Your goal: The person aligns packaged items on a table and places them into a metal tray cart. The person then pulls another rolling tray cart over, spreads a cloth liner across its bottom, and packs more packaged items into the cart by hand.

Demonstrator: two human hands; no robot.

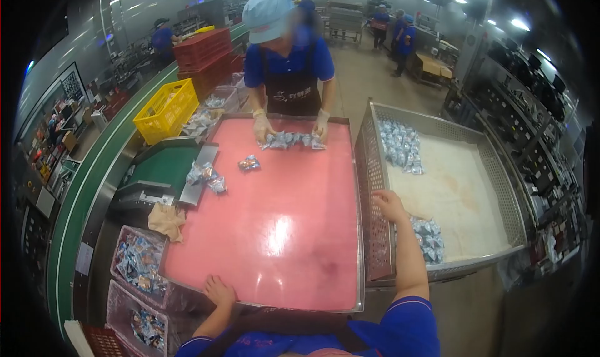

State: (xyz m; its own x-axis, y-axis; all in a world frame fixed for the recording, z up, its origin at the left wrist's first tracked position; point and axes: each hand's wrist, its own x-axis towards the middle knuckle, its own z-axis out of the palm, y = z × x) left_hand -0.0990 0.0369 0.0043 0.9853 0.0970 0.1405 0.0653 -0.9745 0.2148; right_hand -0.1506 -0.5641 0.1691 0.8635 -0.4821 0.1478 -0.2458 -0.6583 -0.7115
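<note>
My left hand (pixel 220 291) lies with fingers apart on the near left edge of the pink table (pixel 281 232), holding nothing. My right hand (pixel 389 204) is at the left side of the metal bin (pixel 379 163), beside its perforated wall; its fingers look bent, and whether they grip anything is unclear. Inside that bin, silver packets lie in a far pile (pixel 401 146) and a near pile (pixel 427 239), the near one partly behind my right forearm. On the pink table are a row of packets (pixel 292 140), a single packet (pixel 249 163) and a small cluster (pixel 206 176).
Across the table a co-worker (pixel 287 63) in gloves touches the packet row. To the left are a green conveyor (pixel 161 167), a beige cloth (pixel 166 221), a yellow crate (pixel 166 111), stacked red crates (pixel 204 49) and lined bins of packets (pixel 139 263). Other people stand far back.
</note>
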